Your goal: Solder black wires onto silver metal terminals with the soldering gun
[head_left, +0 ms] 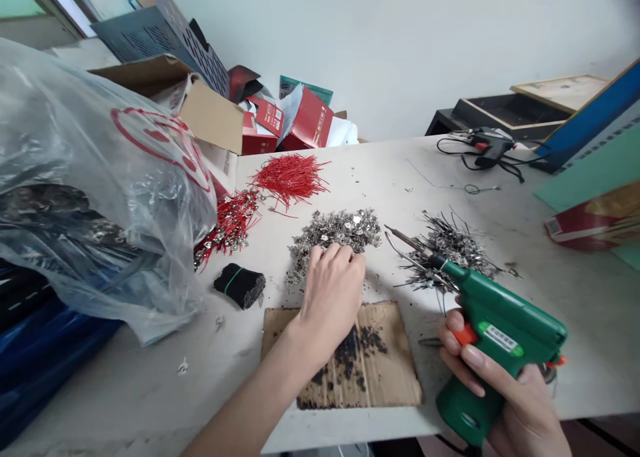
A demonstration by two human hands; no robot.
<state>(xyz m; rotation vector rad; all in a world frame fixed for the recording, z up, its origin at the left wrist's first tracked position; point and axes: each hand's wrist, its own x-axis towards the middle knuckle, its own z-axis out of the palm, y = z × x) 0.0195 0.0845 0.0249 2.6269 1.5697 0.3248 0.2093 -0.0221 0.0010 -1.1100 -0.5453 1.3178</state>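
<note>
In my right hand point(515, 383) is a green soldering gun point(505, 310), its grip wrapped by my fingers near the orange trigger. The gun's tip and a curved metal feed tube point up and left. My left hand point(333, 283) reaches to the near edge of a heap of small silvery metal terminals point(345, 227). Its fingers are curled down and together, with the fingertips hidden. Below that hand lies a piece of cardboard point(400, 370) with black scorch marks. A pile of black wires with metal ends point(453, 247) lies just beyond the gun's tip.
Left of the heap lie a banded bundle of black wires point(240, 285), red wires point(293, 177) and red wires with terminals point(233, 220). A large plastic bag point(100, 177) fills the left side. Red boxes point(310, 120) stand behind; a corded tool point(487, 147) lies back right.
</note>
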